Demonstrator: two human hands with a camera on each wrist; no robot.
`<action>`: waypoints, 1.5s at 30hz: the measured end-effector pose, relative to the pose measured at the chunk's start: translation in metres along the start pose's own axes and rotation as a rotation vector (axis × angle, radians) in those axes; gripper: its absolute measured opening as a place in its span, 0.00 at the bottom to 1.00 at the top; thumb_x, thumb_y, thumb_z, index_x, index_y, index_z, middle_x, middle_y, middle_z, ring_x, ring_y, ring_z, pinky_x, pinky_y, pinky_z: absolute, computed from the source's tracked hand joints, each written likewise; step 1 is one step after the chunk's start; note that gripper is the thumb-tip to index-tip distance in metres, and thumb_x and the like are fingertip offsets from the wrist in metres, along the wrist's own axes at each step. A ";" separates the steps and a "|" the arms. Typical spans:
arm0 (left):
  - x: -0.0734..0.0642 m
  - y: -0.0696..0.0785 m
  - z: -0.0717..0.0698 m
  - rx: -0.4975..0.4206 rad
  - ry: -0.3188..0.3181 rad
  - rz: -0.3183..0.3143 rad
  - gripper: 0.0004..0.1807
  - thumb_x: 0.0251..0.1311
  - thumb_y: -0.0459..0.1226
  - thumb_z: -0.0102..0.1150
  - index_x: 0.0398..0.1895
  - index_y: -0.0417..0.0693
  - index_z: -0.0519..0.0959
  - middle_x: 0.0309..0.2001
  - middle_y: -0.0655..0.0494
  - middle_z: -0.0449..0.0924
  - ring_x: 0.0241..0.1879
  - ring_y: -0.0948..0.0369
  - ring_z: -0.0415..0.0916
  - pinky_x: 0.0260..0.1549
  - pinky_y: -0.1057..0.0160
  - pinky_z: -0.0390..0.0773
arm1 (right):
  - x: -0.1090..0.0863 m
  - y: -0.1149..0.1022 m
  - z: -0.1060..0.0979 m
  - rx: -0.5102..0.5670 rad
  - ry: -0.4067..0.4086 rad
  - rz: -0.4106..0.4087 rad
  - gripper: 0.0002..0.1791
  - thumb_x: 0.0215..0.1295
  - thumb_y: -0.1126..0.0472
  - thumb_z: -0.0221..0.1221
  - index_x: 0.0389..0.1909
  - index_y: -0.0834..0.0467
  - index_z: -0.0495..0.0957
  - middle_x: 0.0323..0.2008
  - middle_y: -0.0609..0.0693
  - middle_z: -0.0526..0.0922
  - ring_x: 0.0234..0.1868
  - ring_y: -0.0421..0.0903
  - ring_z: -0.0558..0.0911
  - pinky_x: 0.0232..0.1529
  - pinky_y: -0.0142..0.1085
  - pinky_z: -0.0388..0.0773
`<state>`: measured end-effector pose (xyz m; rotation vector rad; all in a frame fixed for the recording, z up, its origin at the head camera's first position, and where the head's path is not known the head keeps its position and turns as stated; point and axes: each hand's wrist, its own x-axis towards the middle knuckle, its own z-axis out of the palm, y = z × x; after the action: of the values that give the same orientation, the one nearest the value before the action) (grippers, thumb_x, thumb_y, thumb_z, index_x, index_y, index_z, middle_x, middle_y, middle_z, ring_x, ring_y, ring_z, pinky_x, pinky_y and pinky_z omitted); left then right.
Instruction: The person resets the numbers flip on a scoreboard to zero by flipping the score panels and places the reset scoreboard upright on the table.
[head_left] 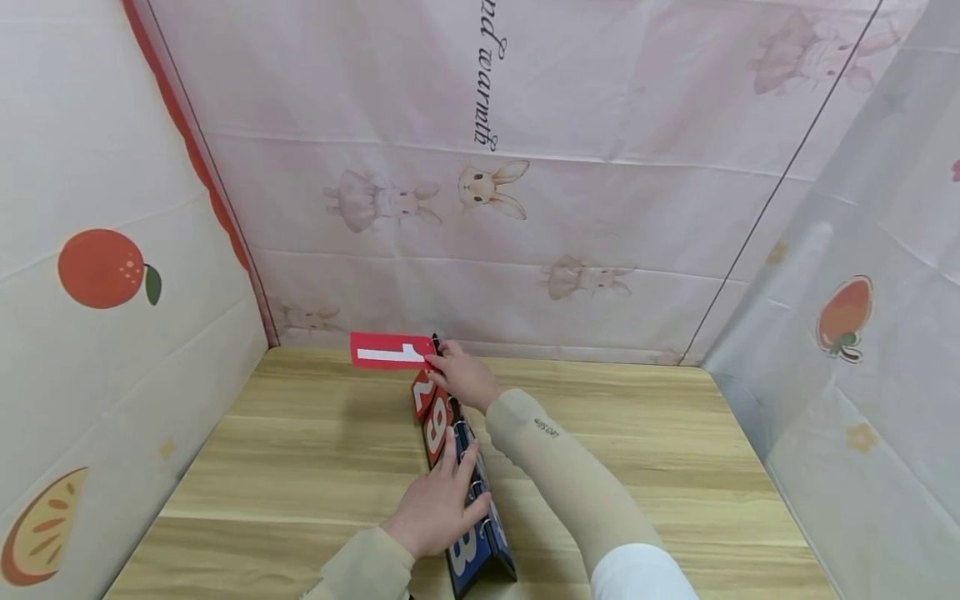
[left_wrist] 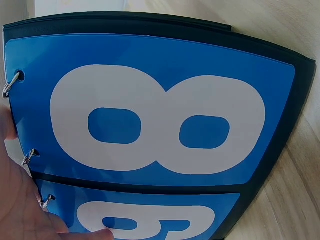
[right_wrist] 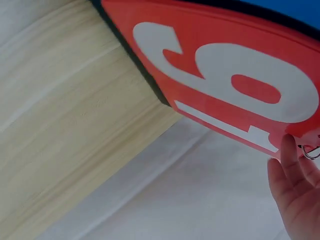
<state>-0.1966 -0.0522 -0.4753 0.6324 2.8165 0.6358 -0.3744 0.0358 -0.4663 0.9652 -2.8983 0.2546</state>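
Observation:
A tabletop flip scoreboard (head_left: 480, 533) stands tent-like, its red and blue number cards hung from metal rings along the top ridge. Toward its far end, my right hand (head_left: 468, 379) pinches the ring-side edge of a red card marked 1 (head_left: 390, 352), which sticks out sideways to the left. Below that card show red cards with a 2 (head_left: 422, 392) and a 9 (head_left: 437, 425). My left hand (head_left: 438, 504) rests with spread fingers on the ridge over the blue half. In the left wrist view, a blue card with an 8 (left_wrist: 160, 117) hangs flat beside that hand.
The scoreboard is on a wood-grain table (head_left: 300, 500). A pale pink cloth (head_left: 637, 208) printed with rabbits rises behind the table's back edge. White fruit-print cloths stand at the left (head_left: 97, 375) and right (head_left: 840, 433).

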 end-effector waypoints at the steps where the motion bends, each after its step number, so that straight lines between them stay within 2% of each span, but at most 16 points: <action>1: 0.000 0.000 0.000 -0.002 -0.003 -0.001 0.42 0.64 0.62 0.36 0.73 0.47 0.49 0.71 0.34 0.36 0.57 0.46 0.69 0.41 0.45 0.75 | 0.000 0.000 0.000 -0.005 -0.015 0.008 0.27 0.69 0.45 0.47 0.67 0.48 0.65 0.65 0.53 0.60 0.50 0.46 0.76 0.46 0.36 0.76; 7: 0.001 0.000 0.000 -0.025 -0.017 -0.009 0.42 0.63 0.62 0.37 0.73 0.48 0.49 0.71 0.35 0.36 0.58 0.46 0.68 0.42 0.44 0.75 | 0.000 -0.004 -0.003 0.000 -0.092 0.049 0.28 0.69 0.43 0.46 0.69 0.43 0.61 0.71 0.48 0.51 0.57 0.47 0.72 0.47 0.39 0.76; 11: 0.000 -0.001 -0.001 -0.036 -0.017 -0.011 0.42 0.63 0.62 0.37 0.73 0.48 0.49 0.71 0.34 0.35 0.58 0.45 0.68 0.42 0.44 0.74 | 0.000 -0.005 -0.002 -0.020 -0.055 0.017 0.28 0.68 0.44 0.49 0.68 0.42 0.62 0.70 0.48 0.53 0.53 0.46 0.75 0.41 0.37 0.78; 15: 0.000 -0.001 -0.001 -0.028 -0.006 -0.001 0.42 0.64 0.62 0.36 0.73 0.47 0.49 0.71 0.34 0.35 0.58 0.46 0.68 0.41 0.45 0.75 | 0.000 -0.004 -0.001 -0.060 -0.001 -0.039 0.23 0.69 0.47 0.50 0.63 0.45 0.68 0.67 0.49 0.59 0.53 0.45 0.74 0.41 0.36 0.78; 18: -0.001 0.000 -0.001 -0.011 0.014 0.015 0.42 0.64 0.62 0.35 0.73 0.46 0.49 0.71 0.33 0.36 0.57 0.46 0.69 0.39 0.46 0.76 | -0.001 -0.003 0.000 -0.083 0.008 -0.073 0.19 0.70 0.48 0.48 0.59 0.47 0.72 0.64 0.49 0.63 0.55 0.46 0.72 0.42 0.36 0.77; 25: -0.001 0.000 0.000 -0.002 0.023 0.016 0.41 0.64 0.62 0.34 0.73 0.46 0.49 0.71 0.33 0.36 0.57 0.46 0.69 0.39 0.46 0.75 | -0.002 -0.003 -0.002 -0.128 0.015 -0.127 0.15 0.72 0.53 0.47 0.50 0.51 0.78 0.61 0.51 0.66 0.47 0.47 0.77 0.35 0.32 0.76; 29: -0.001 0.000 0.001 0.001 0.028 0.018 0.41 0.65 0.62 0.35 0.73 0.46 0.49 0.71 0.32 0.36 0.56 0.46 0.70 0.38 0.46 0.76 | -0.003 -0.004 -0.004 -0.107 0.002 -0.113 0.17 0.72 0.53 0.46 0.56 0.52 0.73 0.65 0.53 0.62 0.49 0.48 0.77 0.32 0.32 0.76; 32: -0.001 -0.001 0.000 0.011 0.038 0.024 0.41 0.65 0.62 0.34 0.73 0.45 0.50 0.70 0.31 0.37 0.55 0.46 0.71 0.37 0.47 0.76 | -0.003 -0.003 -0.003 0.011 0.012 -0.048 0.25 0.73 0.50 0.44 0.66 0.54 0.62 0.69 0.54 0.56 0.52 0.49 0.76 0.31 0.35 0.76; 35: -0.002 -0.001 0.000 0.020 0.044 0.026 0.41 0.65 0.62 0.34 0.73 0.45 0.49 0.70 0.31 0.37 0.56 0.46 0.70 0.36 0.49 0.77 | -0.006 0.000 0.004 0.233 0.029 0.069 0.34 0.72 0.45 0.42 0.73 0.54 0.47 0.72 0.54 0.48 0.62 0.51 0.68 0.48 0.41 0.73; 38: -0.003 0.000 0.001 0.023 0.045 0.029 0.41 0.65 0.61 0.35 0.73 0.45 0.49 0.70 0.31 0.37 0.56 0.46 0.69 0.32 0.52 0.77 | -0.012 0.006 0.016 0.482 0.039 0.184 0.42 0.69 0.38 0.41 0.74 0.54 0.35 0.73 0.54 0.43 0.69 0.52 0.56 0.62 0.48 0.59; 39: -0.003 0.000 0.001 0.021 0.044 0.031 0.41 0.65 0.61 0.35 0.73 0.45 0.49 0.70 0.31 0.37 0.56 0.46 0.69 0.32 0.53 0.77 | -0.014 0.009 0.021 0.555 0.027 0.211 0.44 0.68 0.35 0.40 0.73 0.53 0.34 0.73 0.54 0.43 0.70 0.52 0.52 0.64 0.49 0.54; 40: -0.003 0.000 0.001 0.023 0.042 0.031 0.41 0.65 0.61 0.35 0.73 0.45 0.49 0.70 0.31 0.37 0.56 0.46 0.69 0.32 0.53 0.77 | -0.016 0.011 0.024 0.625 0.018 0.228 0.45 0.67 0.34 0.39 0.73 0.54 0.35 0.72 0.55 0.44 0.70 0.52 0.52 0.65 0.50 0.53; 42: -0.004 0.001 0.001 0.025 0.041 0.033 0.41 0.65 0.61 0.35 0.73 0.45 0.49 0.70 0.30 0.37 0.57 0.45 0.69 0.31 0.54 0.77 | -0.019 0.013 0.029 0.767 -0.014 0.231 0.44 0.67 0.32 0.37 0.74 0.53 0.37 0.72 0.55 0.49 0.69 0.52 0.56 0.63 0.50 0.56; 45: -0.004 0.002 0.002 0.032 0.045 0.033 0.41 0.65 0.61 0.35 0.73 0.45 0.48 0.70 0.30 0.37 0.58 0.44 0.67 0.34 0.52 0.77 | -0.023 0.016 0.034 0.954 -0.053 0.194 0.37 0.70 0.35 0.30 0.72 0.52 0.49 0.66 0.53 0.62 0.64 0.51 0.65 0.60 0.50 0.61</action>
<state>-0.1917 -0.0518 -0.4755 0.6795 2.8690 0.6195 -0.3660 0.0558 -0.5050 0.7247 -2.8633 1.7385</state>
